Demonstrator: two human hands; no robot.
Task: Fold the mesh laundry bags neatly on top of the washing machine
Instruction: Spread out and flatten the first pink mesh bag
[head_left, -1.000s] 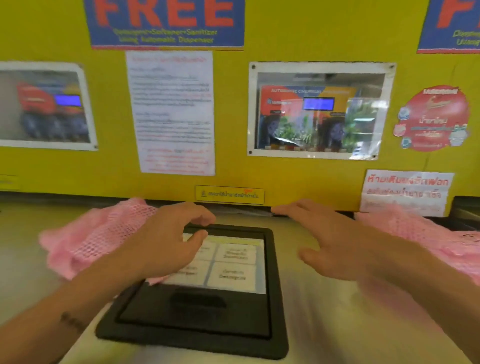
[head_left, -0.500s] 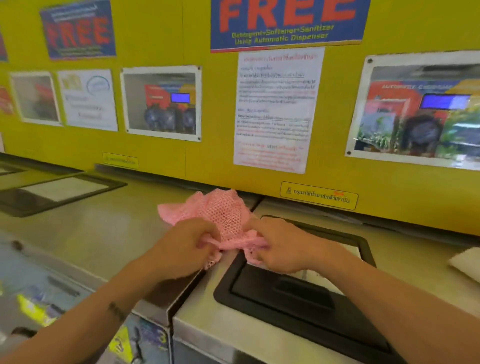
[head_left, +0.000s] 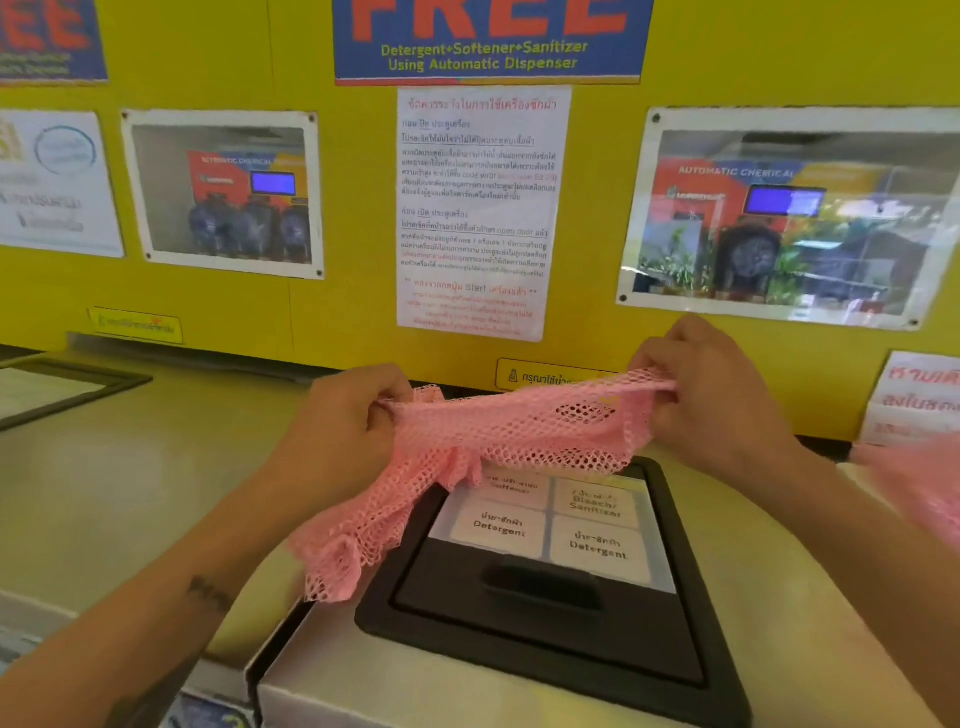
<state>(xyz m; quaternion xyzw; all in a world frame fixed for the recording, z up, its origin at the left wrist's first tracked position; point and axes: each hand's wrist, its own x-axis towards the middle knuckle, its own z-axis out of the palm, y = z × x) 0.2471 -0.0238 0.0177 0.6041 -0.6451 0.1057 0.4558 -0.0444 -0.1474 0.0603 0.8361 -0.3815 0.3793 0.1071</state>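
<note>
A pink mesh laundry bag (head_left: 498, 441) is stretched in the air between both hands, above the washing machine top (head_left: 779, 597). My left hand (head_left: 337, 436) pinches its left end and my right hand (head_left: 711, 405) pinches its right end, held slightly higher. The bag's loose lower part droops down to the left, over the edge of the black detergent lid (head_left: 545, 597). A second pink mesh bag (head_left: 919, 478) lies blurred at the right edge of the machine top.
The black lid carries white labels reading Detergent and Bleach/Sanitizer. A neighbouring machine top (head_left: 130, 467) lies to the left, with a gap between the two. The yellow wall (head_left: 353, 234) with posters and notices stands right behind.
Both hands went left, grasped the pink bag that lay on the surface, lifted it and pulled it apart sideways. The view has swung back right.
</note>
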